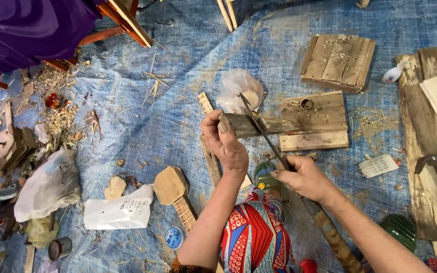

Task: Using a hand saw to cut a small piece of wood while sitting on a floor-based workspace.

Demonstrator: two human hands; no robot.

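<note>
Nearest to me is a knee in red, blue and white patterned cloth (253, 233), low in the view between the two forearms. Above it I see my left hand (227, 144) wrapped around the near end of a weathered wooden strip (259, 124), thumb on top, holding it level above the blue tarp (178, 101). My right hand (302, 177) is clenched around the handle of a thin saw (261, 130), whose blade runs up and to the left and crosses the strip just beside the left-hand fingers. Beyond the strip's far end lie a flat board stack (314, 121) and a slatted wooden panel (338, 61). A crumpled clear plastic bag (238, 88) sits just behind the saw's tip. A guitar-shaped wooden cutout (174, 192) rests on the tarp left of my left arm.
</note>
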